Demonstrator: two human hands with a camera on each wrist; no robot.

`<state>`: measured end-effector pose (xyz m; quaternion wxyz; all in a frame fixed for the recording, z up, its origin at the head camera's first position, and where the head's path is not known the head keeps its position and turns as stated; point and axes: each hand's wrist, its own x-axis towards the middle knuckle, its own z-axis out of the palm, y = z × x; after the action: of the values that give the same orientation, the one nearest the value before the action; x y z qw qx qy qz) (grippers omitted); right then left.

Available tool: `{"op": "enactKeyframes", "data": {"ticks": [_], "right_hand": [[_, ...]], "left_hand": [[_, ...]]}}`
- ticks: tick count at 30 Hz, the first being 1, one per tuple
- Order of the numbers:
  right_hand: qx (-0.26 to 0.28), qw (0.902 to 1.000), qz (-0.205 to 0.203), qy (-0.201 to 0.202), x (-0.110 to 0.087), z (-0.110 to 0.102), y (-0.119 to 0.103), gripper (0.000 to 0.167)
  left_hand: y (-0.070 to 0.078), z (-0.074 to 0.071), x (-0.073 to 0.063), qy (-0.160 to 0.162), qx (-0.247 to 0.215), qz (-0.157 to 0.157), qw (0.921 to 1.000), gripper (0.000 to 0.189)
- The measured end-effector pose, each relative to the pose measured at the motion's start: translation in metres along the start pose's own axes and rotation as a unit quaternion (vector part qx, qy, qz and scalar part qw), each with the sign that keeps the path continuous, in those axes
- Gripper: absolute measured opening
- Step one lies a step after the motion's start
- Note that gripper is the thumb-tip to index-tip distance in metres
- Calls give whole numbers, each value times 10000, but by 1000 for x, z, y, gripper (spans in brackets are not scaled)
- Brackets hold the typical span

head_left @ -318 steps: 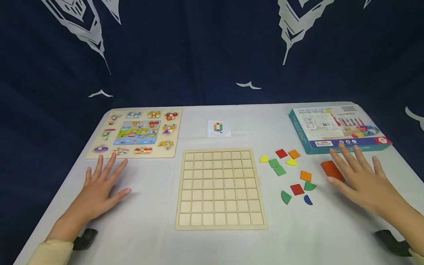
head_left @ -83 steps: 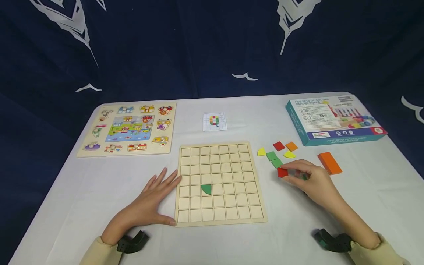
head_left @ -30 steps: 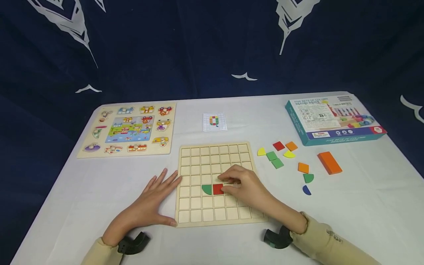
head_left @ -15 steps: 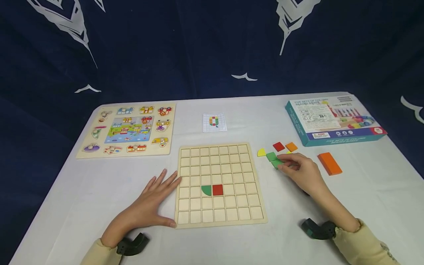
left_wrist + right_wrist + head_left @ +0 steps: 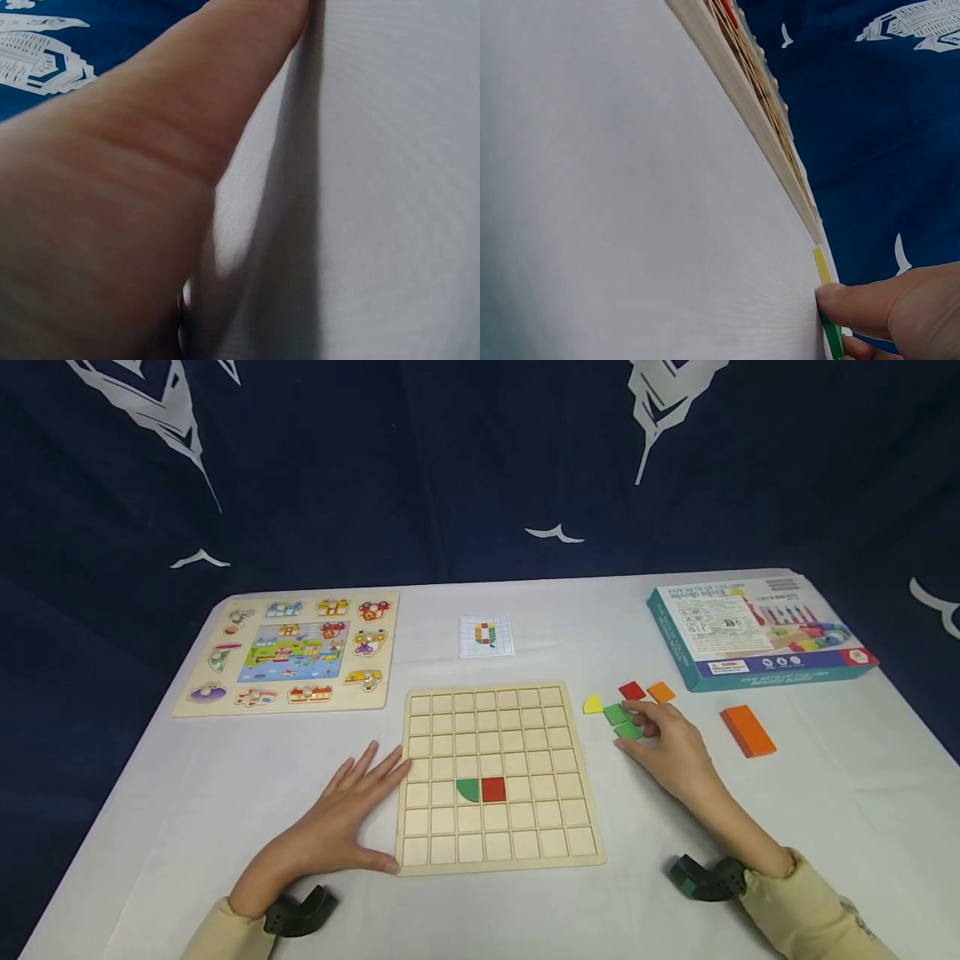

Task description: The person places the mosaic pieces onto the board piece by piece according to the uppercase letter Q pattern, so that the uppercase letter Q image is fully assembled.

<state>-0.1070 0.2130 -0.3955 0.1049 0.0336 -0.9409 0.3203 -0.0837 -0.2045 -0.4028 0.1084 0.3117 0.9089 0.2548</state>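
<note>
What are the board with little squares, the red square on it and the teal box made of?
The grid board looks like smooth, matte wood: pale tan, not shiny. The red square tile could be smooth painted wood or plastic; its flat, even colour leaves that open. The teal box is probably smooth printed cardboard: crisp edges, pictures and writing.

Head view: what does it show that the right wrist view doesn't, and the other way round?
Only the head view: the left hand, orange block, teal-sided box and design on the pattern card. Only the right wrist view: a low close-up of the grid board's side face. Both: the right hand, grid board, red tile, yellow tile, green tile, navy backdrop.
</note>
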Motion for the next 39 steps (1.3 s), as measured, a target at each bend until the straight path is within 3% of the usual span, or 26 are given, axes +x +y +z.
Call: {"op": "enactKeyframes", "data": {"ticks": [12,18,21,30,34,39], "right_hand": [[-11,9990,-346,271,3,-15,-7,39],[505,9936,-969,286,12,-17,-25,41],[827,9889,-1233,10,14,-8,-41,42],[1561,9627,-1592,-1530,16,33,-70,38],[1732,9514,-1726,-1872,18,42,-73,36],[1646,9493,-1734,-2042,20,48,-74,35]], "left_hand": [[0,1,0,10,13,8,10000,121],[-2,1,0,13,41,0,10000,121],[-3,2,0,27,51,35,10000,121],[-3,3,0,26,25,35,10000,121],[-3,3,0,22,49,30,10000,121],[-4,3,0,12,46,16,10000,121]]}}
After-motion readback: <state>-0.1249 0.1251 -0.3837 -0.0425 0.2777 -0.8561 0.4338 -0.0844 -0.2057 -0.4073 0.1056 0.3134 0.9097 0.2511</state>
